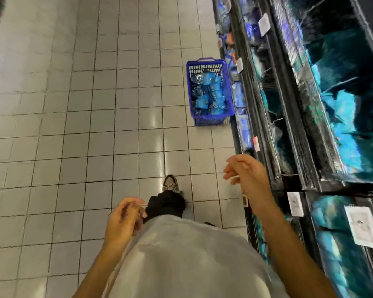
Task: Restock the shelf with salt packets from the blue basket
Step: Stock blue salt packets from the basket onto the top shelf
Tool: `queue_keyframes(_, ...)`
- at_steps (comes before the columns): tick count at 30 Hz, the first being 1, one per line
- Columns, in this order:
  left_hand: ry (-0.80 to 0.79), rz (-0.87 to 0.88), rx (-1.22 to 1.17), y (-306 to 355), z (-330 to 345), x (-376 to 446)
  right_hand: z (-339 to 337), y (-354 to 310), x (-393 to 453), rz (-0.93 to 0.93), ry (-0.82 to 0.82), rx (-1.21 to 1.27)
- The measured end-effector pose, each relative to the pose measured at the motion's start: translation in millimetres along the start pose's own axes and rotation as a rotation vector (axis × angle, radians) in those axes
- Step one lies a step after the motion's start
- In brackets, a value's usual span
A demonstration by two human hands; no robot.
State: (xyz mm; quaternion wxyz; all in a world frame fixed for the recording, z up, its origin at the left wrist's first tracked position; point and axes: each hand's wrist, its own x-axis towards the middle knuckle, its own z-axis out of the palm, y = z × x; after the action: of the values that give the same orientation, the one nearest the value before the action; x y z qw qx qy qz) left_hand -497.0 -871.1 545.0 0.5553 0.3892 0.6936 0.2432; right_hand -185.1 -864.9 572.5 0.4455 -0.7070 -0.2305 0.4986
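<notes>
While both the left hand point(125, 220) and the right hand point(244, 171) hang with loosely curled fingers that hold nothing, the blue basket point(209, 119) with the salt packets point(209, 93) stands ahead on the floor, against the shelf point(289, 117), its long axis along the aisle, nearer the right hand.

You wear a loose pale grey shirt point(181, 254) with bare forearms, black trousers point(166, 204) gathered at the ankle, and a patterned grey-brown sneaker point(170, 182) with laces
</notes>
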Motion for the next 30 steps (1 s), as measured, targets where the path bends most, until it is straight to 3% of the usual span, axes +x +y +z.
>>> queue_keyframes(10, -0.185, 0.116, 0.070, 143.2, -23.6, 189.9, 35.8, -56.7, 83.4, 0.090, 0.242, 0.081)
queue_keyframes(20, -0.295, 0.220, 0.104, 274.5, 56.1, 329.5, 23.1, -93.8, 155.2, 0.177, 0.364, 0.075)
queue_keyframes(30, -0.170, 0.045, 0.093, 343.0, 117.6, 404.4, 27.8, -176.9, 367.3, 0.166, 0.149, 0.052)
